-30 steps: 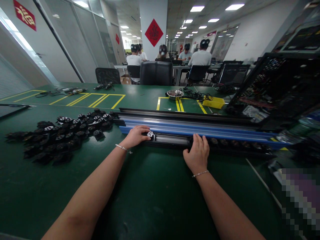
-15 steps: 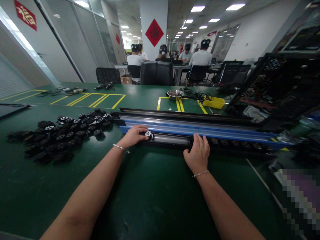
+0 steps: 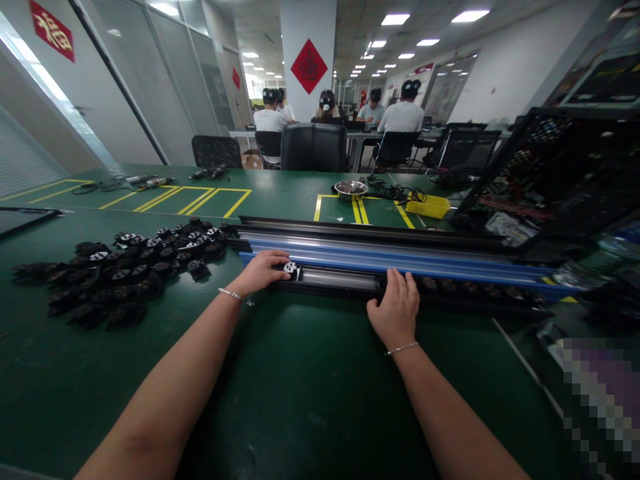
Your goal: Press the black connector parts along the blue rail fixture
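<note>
A long black channel rail (image 3: 340, 291) lies across the table in front of me, its metallic inner floor showing between my hands. My left hand (image 3: 261, 272), at the rail's left end, pinches a small black part with a white face (image 3: 291, 269) in the channel. Farther right, my right hand (image 3: 397, 305) grips the rail, thumb in front and fingers over the top. Several similar dark parts (image 3: 470, 288) sit in a row in the channel beyond it. What lies under my right fingers is hidden.
Blue rails (image 3: 400, 261) and a black rail (image 3: 370, 230) lie just behind. Many loose black parts (image 3: 135, 270) are heaped at left. A metal bowl (image 3: 351, 189), a yellow tray (image 3: 428, 205) and cables stand farther back. A dark open case (image 3: 555, 180) rises at right. People sit beyond.
My left hand has slid slightly left along the rail with the small black-and-white part. My right hand has stayed in place.
</note>
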`<state>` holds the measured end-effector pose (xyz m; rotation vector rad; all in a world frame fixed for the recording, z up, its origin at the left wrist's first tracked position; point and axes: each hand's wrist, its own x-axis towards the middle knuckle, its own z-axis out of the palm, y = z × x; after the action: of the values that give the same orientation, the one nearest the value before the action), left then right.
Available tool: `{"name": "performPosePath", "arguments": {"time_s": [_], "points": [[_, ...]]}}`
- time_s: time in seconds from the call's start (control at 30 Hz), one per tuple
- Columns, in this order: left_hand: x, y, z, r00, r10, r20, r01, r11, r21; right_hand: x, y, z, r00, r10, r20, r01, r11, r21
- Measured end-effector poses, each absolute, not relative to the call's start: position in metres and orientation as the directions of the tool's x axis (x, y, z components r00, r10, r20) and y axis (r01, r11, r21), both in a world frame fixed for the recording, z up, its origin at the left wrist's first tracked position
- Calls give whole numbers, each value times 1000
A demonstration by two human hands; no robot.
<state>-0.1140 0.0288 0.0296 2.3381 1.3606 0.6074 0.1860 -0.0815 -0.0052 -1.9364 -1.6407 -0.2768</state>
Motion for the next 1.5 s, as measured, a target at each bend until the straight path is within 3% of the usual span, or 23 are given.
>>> {"name": "performPosePath", "arguments": {"time_s": [1.5], "points": [[-155,29,33,377,917,131,706,-377,599,186,-82,-5,218,829,515,956,-77,-281]]}}
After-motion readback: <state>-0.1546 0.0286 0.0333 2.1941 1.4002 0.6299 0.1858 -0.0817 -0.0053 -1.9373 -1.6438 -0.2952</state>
